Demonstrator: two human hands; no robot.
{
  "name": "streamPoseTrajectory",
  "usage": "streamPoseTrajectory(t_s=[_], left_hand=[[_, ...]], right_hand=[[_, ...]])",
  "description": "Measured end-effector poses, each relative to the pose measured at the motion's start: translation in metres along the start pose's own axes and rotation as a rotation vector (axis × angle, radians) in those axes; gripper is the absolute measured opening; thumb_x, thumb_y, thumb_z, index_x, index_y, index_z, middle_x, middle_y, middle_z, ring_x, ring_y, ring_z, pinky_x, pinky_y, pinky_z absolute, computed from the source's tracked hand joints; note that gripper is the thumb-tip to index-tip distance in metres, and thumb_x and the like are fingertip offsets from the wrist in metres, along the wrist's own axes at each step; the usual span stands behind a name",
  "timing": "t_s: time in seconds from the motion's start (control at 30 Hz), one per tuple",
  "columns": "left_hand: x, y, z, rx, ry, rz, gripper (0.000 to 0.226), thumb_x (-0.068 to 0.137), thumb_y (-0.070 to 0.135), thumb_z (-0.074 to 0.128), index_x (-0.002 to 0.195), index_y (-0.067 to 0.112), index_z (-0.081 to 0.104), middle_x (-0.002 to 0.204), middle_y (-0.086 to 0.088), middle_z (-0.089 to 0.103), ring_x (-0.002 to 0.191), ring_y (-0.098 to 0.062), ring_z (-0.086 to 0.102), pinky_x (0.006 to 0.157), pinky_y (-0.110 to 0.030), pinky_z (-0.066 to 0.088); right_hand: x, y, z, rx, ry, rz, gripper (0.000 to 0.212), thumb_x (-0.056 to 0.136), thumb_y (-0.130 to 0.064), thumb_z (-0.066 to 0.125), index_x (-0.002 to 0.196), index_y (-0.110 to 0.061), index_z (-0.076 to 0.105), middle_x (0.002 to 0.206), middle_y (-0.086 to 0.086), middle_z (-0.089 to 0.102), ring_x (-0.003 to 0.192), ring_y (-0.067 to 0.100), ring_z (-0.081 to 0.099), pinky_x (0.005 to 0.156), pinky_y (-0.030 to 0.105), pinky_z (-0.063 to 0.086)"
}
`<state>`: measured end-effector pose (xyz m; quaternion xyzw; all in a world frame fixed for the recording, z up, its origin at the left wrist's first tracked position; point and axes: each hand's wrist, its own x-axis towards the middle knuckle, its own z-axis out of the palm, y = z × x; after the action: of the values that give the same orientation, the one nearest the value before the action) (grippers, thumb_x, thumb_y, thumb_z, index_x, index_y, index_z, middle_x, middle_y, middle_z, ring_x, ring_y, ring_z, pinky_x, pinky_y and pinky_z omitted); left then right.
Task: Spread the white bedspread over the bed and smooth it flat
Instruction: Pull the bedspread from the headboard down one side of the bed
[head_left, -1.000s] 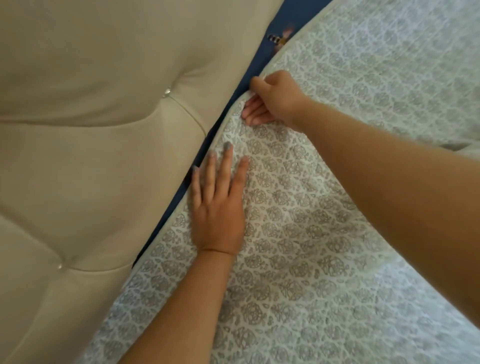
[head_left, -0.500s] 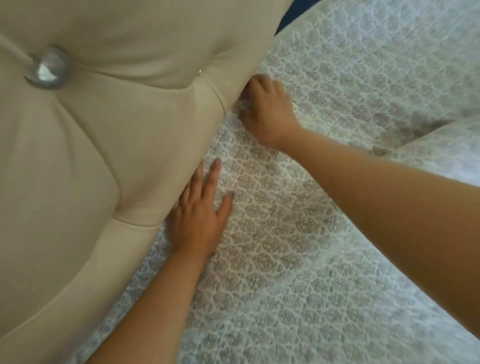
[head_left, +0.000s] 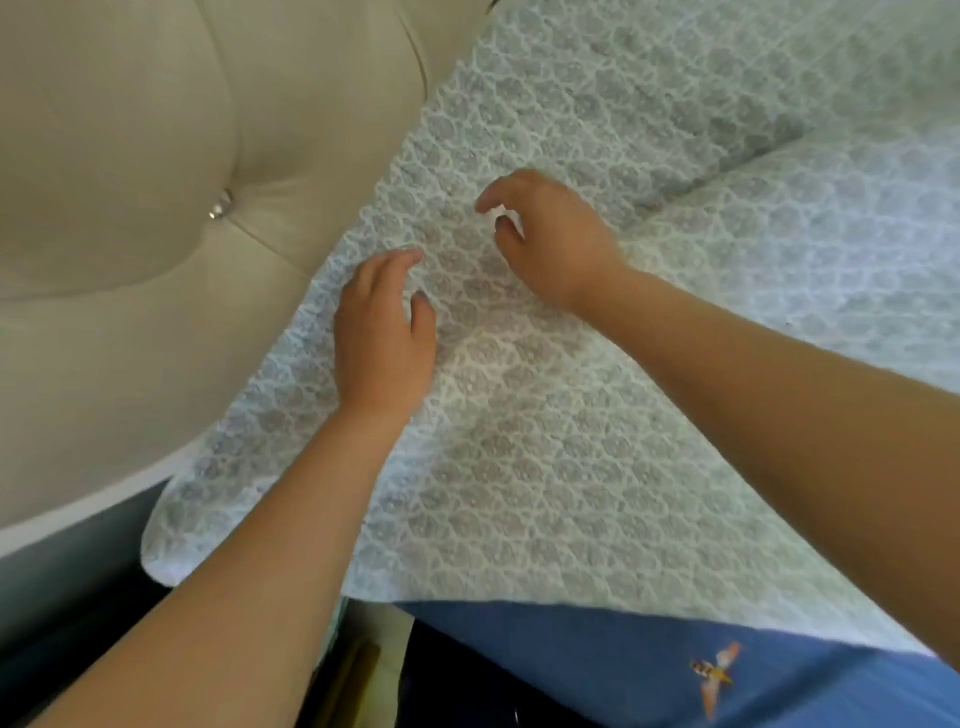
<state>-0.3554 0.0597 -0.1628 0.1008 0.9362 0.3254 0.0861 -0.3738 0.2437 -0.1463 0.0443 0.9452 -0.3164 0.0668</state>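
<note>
While two hands tend one white bedspread (head_left: 571, 467),
your left hand (head_left: 384, 332) rests flat; right hand (head_left: 550, 234) pinches it.

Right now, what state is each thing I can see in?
white bedspread: lies up to the headboard, one raised fold farther on.
blue sheet: uncovered along the near edge.
left hand: open, resting on the bedspread.
right hand: fingers curled, seems to pinch the cloth.
</note>
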Motion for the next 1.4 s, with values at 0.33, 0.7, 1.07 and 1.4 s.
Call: streamPoseTrajectory(t_s=[0.33,0.7,1.07,1.4], left_hand=[[-0.193,0.059,0.039,0.218,-0.345,0.57,0.018,0.087,0.033,0.06,0.098,0.018,0.061,0.094,0.001,0.057,0.08,-0.021,0.057,0.072,-0.034,0.046],[-0.2,0.063,0.061,0.236,-0.595,0.413,0.024,0.094,0.013,0.052,0.117,0.02,0.057,0.104,0.003,0.062,0.089,-0.018,0.059,0.074,-0.034,0.048],[-0.157,0.076,0.081,0.46,-0.41,0.764,0.029,0.081,0.004,0.054,0.107,0.014,0.063,0.103,-0.005,0.055,0.098,-0.027,0.05,0.083,-0.031,0.03],[-0.167,0.061,0.085,0.406,-0.39,0.643,0.018,0.096,0.007,0.047,0.104,0.01,0.062,0.099,-0.008,0.059,0.087,-0.025,0.053,0.065,-0.029,0.029]], right_hand=[[-0.257,0.047,-0.009,-0.041,0.212,0.103,0.003,0.088,-0.01,0.056,0.088,-0.009,0.053,0.083,0.002,0.054,0.07,0.022,0.053,0.056,0.039,0.047],[-0.403,0.076,0.025,-0.17,0.079,0.329,0.022,0.089,-0.038,0.052,0.095,-0.02,0.064,0.092,-0.006,0.067,0.085,0.021,0.063,0.066,0.03,0.048],[-0.34,0.097,0.023,-0.219,0.123,0.46,0.05,0.082,-0.033,0.069,0.128,-0.027,0.051,0.129,-0.002,0.048,0.122,0.025,0.042,0.098,0.041,0.032],[-0.342,0.1,0.024,-0.09,0.286,0.466,0.02,0.095,-0.015,0.052,0.104,-0.009,0.069,0.102,0.007,0.064,0.101,0.026,0.055,0.081,0.037,0.043]])
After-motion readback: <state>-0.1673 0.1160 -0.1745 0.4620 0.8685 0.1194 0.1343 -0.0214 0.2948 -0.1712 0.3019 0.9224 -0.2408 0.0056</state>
